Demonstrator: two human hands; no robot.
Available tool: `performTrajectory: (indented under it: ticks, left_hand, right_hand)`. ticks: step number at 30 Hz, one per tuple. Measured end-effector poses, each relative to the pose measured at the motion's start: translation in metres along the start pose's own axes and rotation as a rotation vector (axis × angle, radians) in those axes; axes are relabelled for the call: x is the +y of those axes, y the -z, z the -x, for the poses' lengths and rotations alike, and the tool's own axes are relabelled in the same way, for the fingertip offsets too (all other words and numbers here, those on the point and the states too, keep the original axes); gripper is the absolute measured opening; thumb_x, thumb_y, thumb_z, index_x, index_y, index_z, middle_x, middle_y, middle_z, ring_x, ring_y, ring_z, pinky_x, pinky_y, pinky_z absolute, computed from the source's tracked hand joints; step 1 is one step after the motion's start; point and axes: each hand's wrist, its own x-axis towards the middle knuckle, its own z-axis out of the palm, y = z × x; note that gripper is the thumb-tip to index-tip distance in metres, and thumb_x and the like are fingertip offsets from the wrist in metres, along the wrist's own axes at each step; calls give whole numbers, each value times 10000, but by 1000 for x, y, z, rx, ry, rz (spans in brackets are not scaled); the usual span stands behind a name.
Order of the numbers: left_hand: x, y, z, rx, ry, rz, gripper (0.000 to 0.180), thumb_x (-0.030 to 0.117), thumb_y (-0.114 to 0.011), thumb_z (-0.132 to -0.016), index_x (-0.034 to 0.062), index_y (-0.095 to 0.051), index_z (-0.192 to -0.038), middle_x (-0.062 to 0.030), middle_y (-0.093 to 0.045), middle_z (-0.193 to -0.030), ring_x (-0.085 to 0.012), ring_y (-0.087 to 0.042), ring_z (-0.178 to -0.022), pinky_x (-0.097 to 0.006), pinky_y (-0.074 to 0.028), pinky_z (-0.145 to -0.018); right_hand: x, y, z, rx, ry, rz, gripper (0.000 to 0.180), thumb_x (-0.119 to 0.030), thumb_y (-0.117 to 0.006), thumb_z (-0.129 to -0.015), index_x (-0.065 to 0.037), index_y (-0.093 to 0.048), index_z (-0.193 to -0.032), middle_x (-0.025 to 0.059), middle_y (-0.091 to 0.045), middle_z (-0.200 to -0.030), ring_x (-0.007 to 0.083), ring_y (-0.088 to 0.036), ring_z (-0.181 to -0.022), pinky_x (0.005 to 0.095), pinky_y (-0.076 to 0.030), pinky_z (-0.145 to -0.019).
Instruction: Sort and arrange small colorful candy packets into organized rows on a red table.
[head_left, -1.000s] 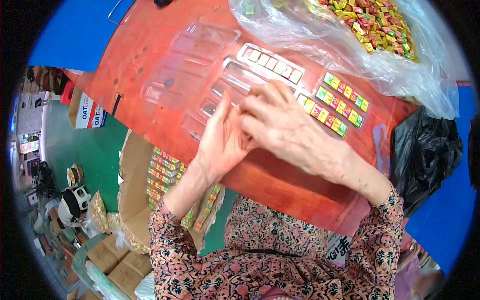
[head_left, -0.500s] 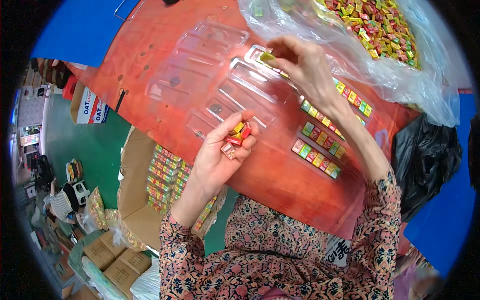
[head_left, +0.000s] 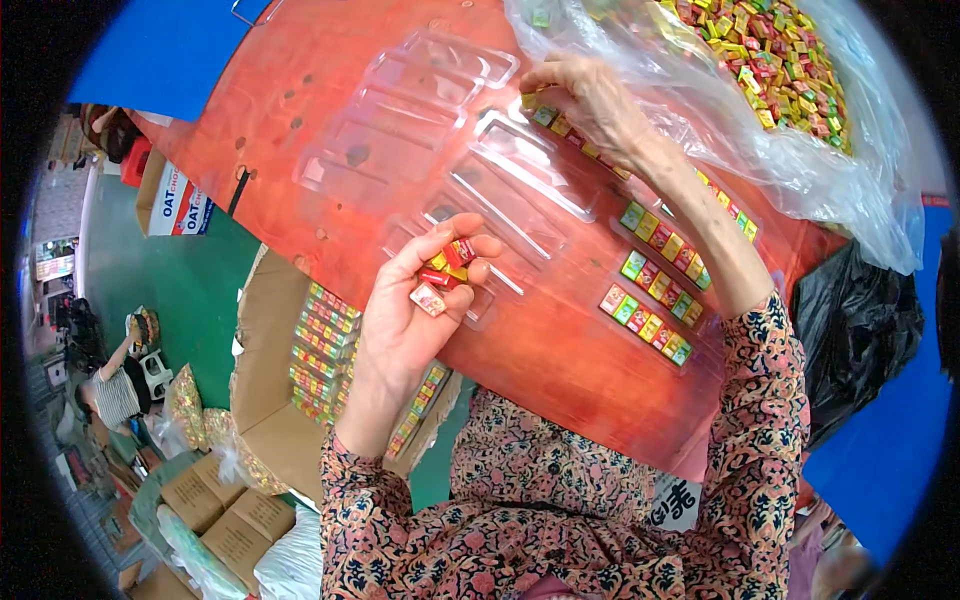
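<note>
- Since half a second ago, the left hand (head_left: 405, 320) holds much the same raised spot over the red bench (head_left: 300, 120), its small wrapped cubes (head_left: 447, 268) unchanged; the right hand (head_left: 590, 95) has moved a little further up toward the clear plastic bag (head_left: 800, 170).
- A second ago, both hands lay together, pressed flat on the trays; now they are well apart.
- At the left, below the bench edge, a cardboard box (head_left: 265, 400) holds rows of filled trays.
- The left hand's fingers (head_left: 470, 245) are curled in, loosely cupping a few red and yellow cubes against the thumb, above an empty clear tray (head_left: 520, 200).
- More empty clear trays (head_left: 420, 110) lie toward the bench's far side.
- The right hand's fingers (head_left: 545, 78) are bent and bunched together at the mouth of the bag, touching cubes at the end of a partly filled tray; what they pinch cannot be told.
- Two filled trays (head_left: 655, 290) lie just beside the right forearm.
- The bag at the far right is full of loose colourful cubes.
</note>
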Motion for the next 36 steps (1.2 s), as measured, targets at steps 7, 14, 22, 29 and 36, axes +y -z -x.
performTrajectory:
  ticks: [7,14,22,29,36]
  left_hand:
    - [3,4,-2,-11,-27,-9,291,157,-433,-900,-57,-492,-1088,-217,-572,-978,-205,-573,-725,-209,-455,-470]
    - [7,5,1,-14,-28,9,309,175,-420,-906,-59,-489,-1094,-222,-571,-995,-223,-587,-754,-218,-497,-518]
    - [5,-1,-3,-61,-56,5,401,245,-371,-924,-67,-443,-1166,-271,-503,-1138,-319,-567,-985,-295,-550,-701]
    - [-2,-14,-3,-133,-156,136,473,250,-316,-936,-102,-315,-1252,-302,-317,-1301,-401,-314,-1229,-461,-302,-1019]
    - [-2,3,-7,-197,-134,202,414,202,-337,-935,-94,-363,-1225,-243,-417,-1248,-357,-421,-1158,-476,-327,-1003]
  right_hand:
    - [7,-7,-5,-43,188,177,156,14,-551,-692,-3,-615,-833,137,-575,-809,286,-579,-760,344,-450,-648]
    - [-3,-12,-6,4,164,118,167,47,-542,-674,10,-605,-825,145,-573,-812,283,-582,-751,332,-456,-633]
    - [-1,-17,6,145,91,-13,182,19,-582,-659,0,-605,-838,137,-576,-816,290,-588,-756,326,-471,-646]
    - [-18,-12,11,17,139,187,127,-65,-570,-760,14,-603,-854,128,-567,-876,290,-557,-839,345,-454,-706]
    - [-91,2,30,-216,110,-277,209,-147,-618,-759,-37,-621,-936,96,-532,-811,249,-505,-824,330,-413,-694]
